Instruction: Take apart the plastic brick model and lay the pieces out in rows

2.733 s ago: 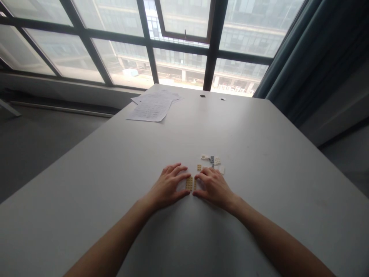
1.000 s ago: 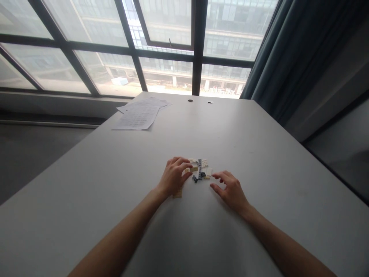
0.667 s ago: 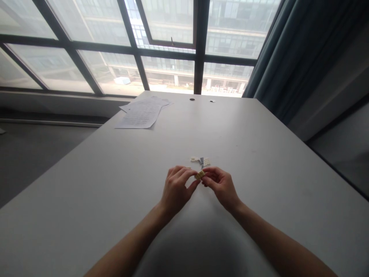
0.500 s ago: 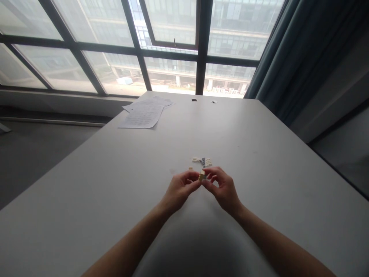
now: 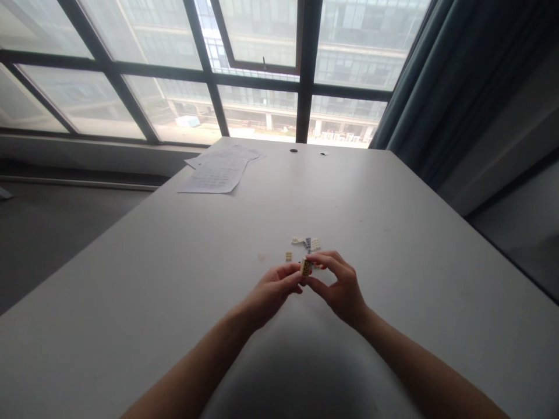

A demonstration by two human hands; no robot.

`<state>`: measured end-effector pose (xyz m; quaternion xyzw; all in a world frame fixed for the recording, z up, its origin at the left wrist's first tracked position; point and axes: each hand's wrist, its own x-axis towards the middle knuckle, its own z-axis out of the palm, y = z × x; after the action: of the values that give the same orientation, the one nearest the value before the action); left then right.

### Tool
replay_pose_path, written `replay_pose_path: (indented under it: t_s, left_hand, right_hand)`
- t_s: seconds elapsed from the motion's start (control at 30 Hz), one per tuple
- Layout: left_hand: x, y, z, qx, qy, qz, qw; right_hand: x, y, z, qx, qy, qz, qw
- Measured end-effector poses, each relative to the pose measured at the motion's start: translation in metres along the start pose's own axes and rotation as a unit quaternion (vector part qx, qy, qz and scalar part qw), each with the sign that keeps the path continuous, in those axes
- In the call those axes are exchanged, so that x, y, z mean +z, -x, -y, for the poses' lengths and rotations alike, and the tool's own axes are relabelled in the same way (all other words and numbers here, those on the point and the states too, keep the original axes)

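Observation:
Between my fingertips is a small tan toy brick piece (image 5: 305, 267), turned so that its hollow underside faces me. My left hand (image 5: 275, 288) pinches it from the left, thumb in front. From the right, the thumb and forefinger of my right hand (image 5: 340, 282) grip its lower and upper ends. Just beyond my left fingers a tan studded plate (image 5: 289, 256) lies flat on the table. Farther back are a white plate (image 5: 315, 244), a grey piece (image 5: 308, 243) and a small white piece (image 5: 295, 240). Some pieces behind my right fingers are partly hidden.
The white table (image 5: 209, 250) reaches toward the windows. Printed papers (image 5: 216, 174) lie at its far left. A round dark cable hole (image 5: 294, 151) is near the far edge, with a second hole (image 5: 324, 154) beside it. A dark curtain (image 5: 419, 105) hangs at the right.
The tan brick piece has been turned so its underside now shows. My left hand has shifted slightly down, uncovering the tan plate on the table more fully.

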<state>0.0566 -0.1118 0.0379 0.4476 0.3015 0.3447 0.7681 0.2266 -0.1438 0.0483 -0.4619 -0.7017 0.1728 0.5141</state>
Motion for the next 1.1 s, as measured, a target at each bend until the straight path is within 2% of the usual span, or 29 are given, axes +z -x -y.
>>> replay_pose_path:
  t_s: [0.1,0.17,0.27,0.33,0.4,0.5,0.63,0.77,0.93,1.1]
  left_hand:
    - [0.001,-0.001,-0.001,0.036,-0.072,-0.020,0.997]
    - [0.003,0.000,-0.002,0.081,-0.159,-0.066,0.982]
    - [0.010,0.003,-0.005,0.162,-0.319,-0.152,0.921]
    - [0.013,0.006,-0.007,0.195,-0.391,-0.172,0.883]
    - [0.012,0.007,-0.007,0.205,-0.426,-0.164,0.866]
    - [-0.001,0.007,-0.007,0.223,-0.476,-0.151,0.837]
    - [-0.031,0.008,-0.006,0.280,-0.575,-0.147,0.755]
    - [-0.054,0.013,-0.003,0.302,-0.635,-0.132,0.699]
    - [-0.059,0.019,0.004,0.300,-0.682,-0.066,0.663]
    - [-0.053,0.021,0.006,0.305,-0.699,-0.004,0.647]
  right_hand:
    - [0.000,0.002,-0.001,-0.020,0.042,-0.010,0.999]
    - [-0.001,0.004,-0.002,-0.043,0.085,-0.008,0.995]
    - [-0.001,0.007,-0.003,-0.069,0.144,0.007,0.987]
    - [-0.001,0.009,-0.004,-0.075,0.156,0.012,0.985]
    - [0.000,0.009,-0.006,-0.064,0.143,0.015,0.988]
    - [0.001,0.010,-0.012,-0.001,0.102,0.033,0.994]
    - [0.007,0.016,-0.019,0.086,0.119,0.116,0.982]
    - [0.018,0.024,-0.018,0.099,0.175,0.173,0.964]
    - [0.024,0.025,-0.015,0.097,0.213,0.184,0.955]
    - [0.019,0.027,-0.017,0.101,0.208,0.178,0.957]
